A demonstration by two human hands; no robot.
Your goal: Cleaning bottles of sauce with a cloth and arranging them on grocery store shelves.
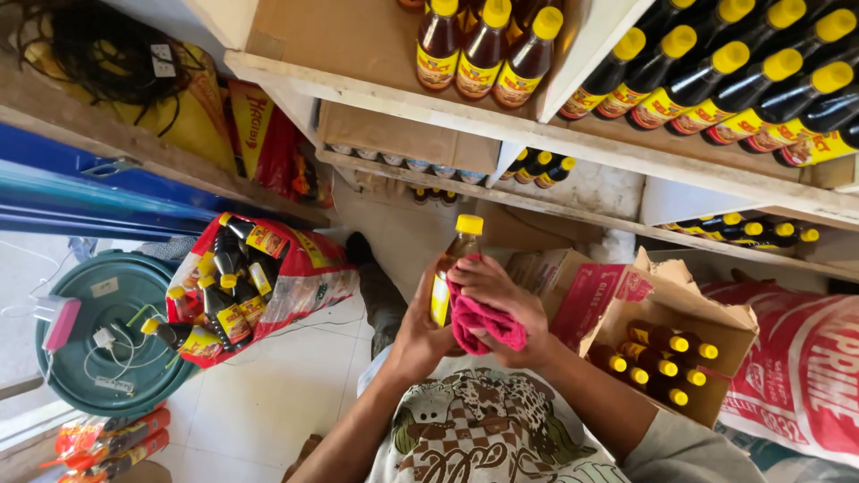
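Observation:
My left hand point(418, 335) grips a brown sauce bottle point(454, 255) with a yellow cap and yellow label, held upright in front of my chest. My right hand point(501, 300) presses a pink-red cloth point(483, 322) against the side of that bottle. An open cardboard box point(716, 313) with several similar yellow-capped bottles sits just right of my hands. Left of my hands, a red plastic bag point(304, 277) lies on the floor, holding several dark bottles.
White shelves point(501, 121) ahead carry rows of yellow-capped bottles, brown ones point(483, 49) and dark ones point(725, 85). A teal bin lid point(107, 331) with cables stands at the left. A red and white sack point(796, 367) lies at the right. The floor is pale tile.

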